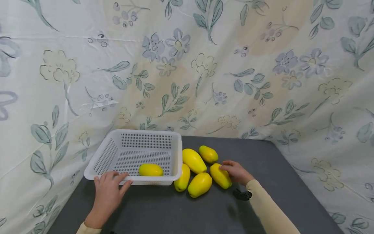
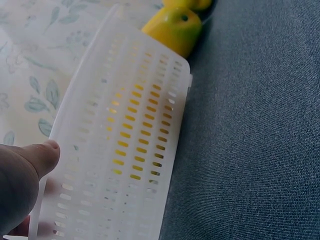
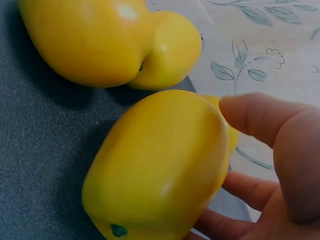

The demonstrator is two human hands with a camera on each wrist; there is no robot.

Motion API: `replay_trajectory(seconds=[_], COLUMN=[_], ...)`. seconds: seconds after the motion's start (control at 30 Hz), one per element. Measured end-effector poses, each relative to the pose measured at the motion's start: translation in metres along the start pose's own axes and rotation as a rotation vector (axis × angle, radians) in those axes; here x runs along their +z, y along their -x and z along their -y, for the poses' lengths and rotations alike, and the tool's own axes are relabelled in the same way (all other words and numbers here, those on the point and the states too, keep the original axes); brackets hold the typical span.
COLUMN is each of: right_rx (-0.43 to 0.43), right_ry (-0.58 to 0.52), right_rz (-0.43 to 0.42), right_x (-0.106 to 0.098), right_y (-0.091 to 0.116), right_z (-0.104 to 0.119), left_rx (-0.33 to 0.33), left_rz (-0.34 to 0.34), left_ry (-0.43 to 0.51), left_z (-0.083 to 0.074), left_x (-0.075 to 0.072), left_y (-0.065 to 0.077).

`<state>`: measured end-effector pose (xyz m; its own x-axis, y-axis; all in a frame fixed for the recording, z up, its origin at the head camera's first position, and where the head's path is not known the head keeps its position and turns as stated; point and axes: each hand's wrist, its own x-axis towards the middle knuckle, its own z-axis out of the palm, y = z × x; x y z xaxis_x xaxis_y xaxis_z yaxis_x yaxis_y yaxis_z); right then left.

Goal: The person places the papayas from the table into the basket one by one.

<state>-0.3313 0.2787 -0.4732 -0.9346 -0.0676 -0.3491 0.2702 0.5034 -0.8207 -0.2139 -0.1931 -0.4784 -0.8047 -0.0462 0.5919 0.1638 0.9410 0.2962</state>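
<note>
A white plastic basket [image 1: 147,132] with slotted walls stands at the left of the dark tabletop, one yellow papaya-like fruit [image 1: 150,170] lying inside. My left hand [image 1: 109,191] grips its near rim; in the left wrist view the thumb lies outside the wall and fingers show behind it. Several more such fruits, oblong with greenish ends, lie right of the basket. The rightmost fruit [image 1: 220,176] is beside my right hand [image 1: 236,172]. In the right wrist view, thumb and fingers are spread around one side of that fruit [image 3: 155,165], fingertips right at its skin.
Close to the basket's right wall lie a fruit [image 1: 182,178] and a larger one [image 1: 193,161]. Another fruit [image 1: 200,185] is nearer me, and one [image 1: 208,154] sits farther back. A floral cloth [image 1: 204,71] hangs behind and at both sides of the dark tabletop [image 1: 175,214].
</note>
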Motion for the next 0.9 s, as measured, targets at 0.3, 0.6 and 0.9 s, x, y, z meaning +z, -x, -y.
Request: replay_trajectory(seconds=[0.3,0.6,0.9], right_rx=[-0.006,0.013,0.008], right_ry=[0.048,0.044,0.009], right_rz=[0.018,0.007,0.007], right_x=[0.0048,0.0083,0.0094], right_y=[-0.0002,0.001,0.0023], right_z=[0.0002,-0.0005,-0.0015], left_rx=[0.006,0.02,0.019], left_rz=[-0.015,-0.036,-0.034], left_ry=[0.004,0.011,0.011], left_z=[0.0003,0.0006,0.0003], left_x=[0.0022,0.0031,0.0008], left_y=[-0.0007,-0.0001,0.0005])
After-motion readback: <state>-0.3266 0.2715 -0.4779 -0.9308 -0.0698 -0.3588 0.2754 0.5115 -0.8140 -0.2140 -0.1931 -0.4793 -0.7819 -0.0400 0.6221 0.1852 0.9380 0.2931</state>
